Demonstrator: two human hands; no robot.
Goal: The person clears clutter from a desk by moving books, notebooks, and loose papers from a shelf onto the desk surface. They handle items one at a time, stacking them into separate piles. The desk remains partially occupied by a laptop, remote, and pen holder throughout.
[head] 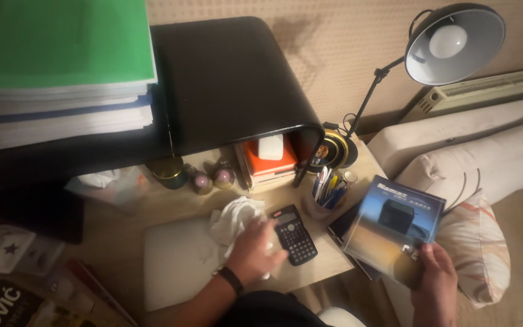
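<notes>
While right hand (434, 275) grips blue box (394, 227), left hand (255, 251) rests open, touching black calculator (295, 233).

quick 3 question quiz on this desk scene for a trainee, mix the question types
1. True or false: the right hand holds a blue box.
2. What does the left hand rest on? A) white cloth beside the calculator B) desk lamp C) pen cup
3. Fill in: the stack of papers on the black shelf has a ___ cover on top.

Key: 1 true; 2 A; 3 green
</notes>
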